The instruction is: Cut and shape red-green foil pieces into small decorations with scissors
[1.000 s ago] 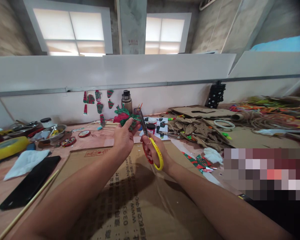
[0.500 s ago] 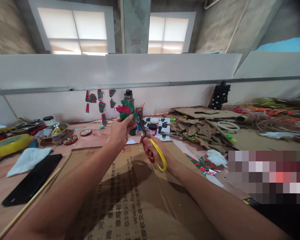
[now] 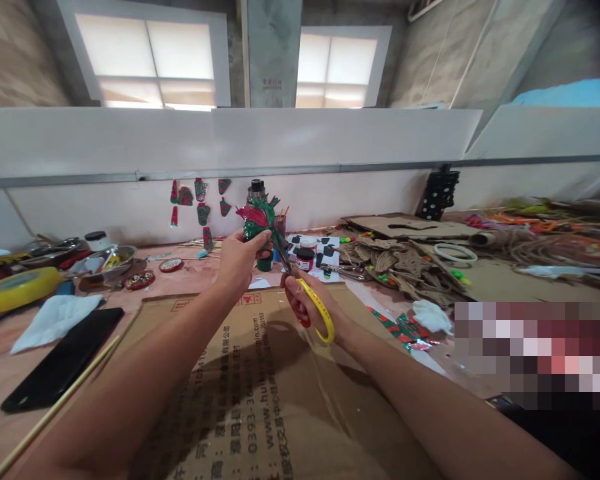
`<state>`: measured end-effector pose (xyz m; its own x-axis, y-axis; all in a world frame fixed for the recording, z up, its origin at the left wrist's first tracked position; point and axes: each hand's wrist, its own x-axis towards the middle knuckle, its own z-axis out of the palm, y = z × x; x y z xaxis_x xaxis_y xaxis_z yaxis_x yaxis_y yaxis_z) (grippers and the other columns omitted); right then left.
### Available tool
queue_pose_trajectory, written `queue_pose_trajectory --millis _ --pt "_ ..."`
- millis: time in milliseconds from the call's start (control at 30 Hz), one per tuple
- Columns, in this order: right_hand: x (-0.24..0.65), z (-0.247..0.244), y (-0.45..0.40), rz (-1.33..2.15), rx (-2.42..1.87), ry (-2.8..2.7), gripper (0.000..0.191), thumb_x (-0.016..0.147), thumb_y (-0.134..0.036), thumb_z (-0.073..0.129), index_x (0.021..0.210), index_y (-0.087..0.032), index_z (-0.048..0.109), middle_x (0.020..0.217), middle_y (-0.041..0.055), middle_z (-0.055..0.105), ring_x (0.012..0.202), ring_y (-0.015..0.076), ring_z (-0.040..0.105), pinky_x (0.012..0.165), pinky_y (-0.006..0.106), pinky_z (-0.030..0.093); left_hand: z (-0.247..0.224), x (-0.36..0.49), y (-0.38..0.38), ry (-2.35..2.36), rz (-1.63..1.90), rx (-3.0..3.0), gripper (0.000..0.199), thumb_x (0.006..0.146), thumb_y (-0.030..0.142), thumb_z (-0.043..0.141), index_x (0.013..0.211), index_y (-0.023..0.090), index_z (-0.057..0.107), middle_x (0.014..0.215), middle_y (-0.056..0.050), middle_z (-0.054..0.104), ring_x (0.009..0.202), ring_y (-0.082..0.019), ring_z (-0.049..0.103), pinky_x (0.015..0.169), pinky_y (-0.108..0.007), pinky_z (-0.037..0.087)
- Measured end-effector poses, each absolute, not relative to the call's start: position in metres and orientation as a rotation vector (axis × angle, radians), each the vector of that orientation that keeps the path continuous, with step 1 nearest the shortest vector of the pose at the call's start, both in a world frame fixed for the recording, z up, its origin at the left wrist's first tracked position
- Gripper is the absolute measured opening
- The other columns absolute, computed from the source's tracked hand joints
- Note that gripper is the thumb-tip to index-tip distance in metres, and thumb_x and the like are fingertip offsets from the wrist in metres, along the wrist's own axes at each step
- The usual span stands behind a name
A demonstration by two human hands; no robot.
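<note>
Between thumb and fingers, my left hand (image 3: 243, 261) pinches a shiny red and green painted cutout (image 3: 258, 217) with a jagged top edge, raised above the cardboard. My right hand (image 3: 313, 303) is closed round the handles of scissors (image 3: 320, 312), one side yellow and the other red. Their blades point up and left, against the lower right side of the cutout; exactly where they meet it is hard to make out. Beneath both forearms lies a flat printed cardboard sheet (image 3: 300, 387).
Paint jars (image 3: 305, 259) stand behind my hands. Left are a black phone (image 3: 63, 360), a white tissue (image 3: 55, 321), a yellow tape roll (image 3: 20, 290) and a wooden stick (image 3: 55, 407). Brown cutouts (image 3: 400, 263) heap at right. Several red-green pieces (image 3: 203, 214) hang on the white board.
My left hand has turned the cutout slightly, so its jagged green edge stands more upright. The scissors stay almost in the same place.
</note>
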<state>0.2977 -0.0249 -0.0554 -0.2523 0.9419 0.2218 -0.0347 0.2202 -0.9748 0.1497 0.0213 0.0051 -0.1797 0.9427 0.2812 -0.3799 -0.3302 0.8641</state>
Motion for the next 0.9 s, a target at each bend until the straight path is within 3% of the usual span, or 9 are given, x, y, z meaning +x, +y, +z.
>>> queue_pose_trajectory --millis 300,900 --pt "0.2978 -0.0569 -0.0223 1.295 -0.968 -1.473 0.063 0.075 -0.084 0.063 0.093 -0.025 0.051 0.054 -0.0088 0.042 0.038 0.0084 0.032 0.036 0.021 0.027 0.0087 0.1476 0.0205 0.745 1.692 1.046 0.024 0.061 0.019 0.089 0.068 0.014 0.067 0.062 0.001 0.064 0.055 -0.01 0.058 0.06 -0.025 0.053" --pt "0.2955 -0.0565 -0.0247 1.324 -0.911 -1.41 0.058 0.074 -0.078 0.069 0.091 -0.025 0.052 0.057 -0.0093 0.044 0.036 0.007 0.03 0.032 0.02 0.027 0.0035 0.1474 0.025 0.726 1.689 1.089 0.027 0.057 0.024 0.091 0.069 0.014 0.069 0.064 0.0 0.065 0.056 -0.01 0.059 0.058 -0.024 0.053"
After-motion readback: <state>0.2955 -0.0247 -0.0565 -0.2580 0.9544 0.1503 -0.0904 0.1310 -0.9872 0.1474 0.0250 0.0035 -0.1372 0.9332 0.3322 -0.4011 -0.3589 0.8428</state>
